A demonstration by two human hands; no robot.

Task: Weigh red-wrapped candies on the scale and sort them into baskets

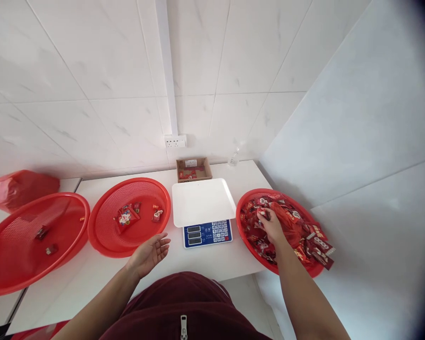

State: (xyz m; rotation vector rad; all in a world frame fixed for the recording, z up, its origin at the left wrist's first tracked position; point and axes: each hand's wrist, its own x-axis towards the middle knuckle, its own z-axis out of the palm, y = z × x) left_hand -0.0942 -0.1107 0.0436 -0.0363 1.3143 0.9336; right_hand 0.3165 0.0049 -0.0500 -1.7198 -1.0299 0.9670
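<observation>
My right hand (272, 225) is over the full red basket (241, 227) on the right, its fingers closed on a small red-wrapped candy (262, 211). Red and dark red packets (317, 243) heap up around it, some poking past the rim. My left hand (149, 255) hovers palm up with fingers apart, holding nothing, just in front of the middle red basket (102, 248). A few red packets (127, 216) lie in that basket, with one small candy (157, 215) apart from them. Between my hands stands a scale (208, 234) with a bare white tray (202, 200).
A cardboard box (194, 169) with some red packets sits behind the scale. Near the wall stands a clear plastic bottle (234, 155). At left are another red basket (7, 283) holding a few small pieces and a red bag (23, 189). A wall socket (175, 141) is above the table.
</observation>
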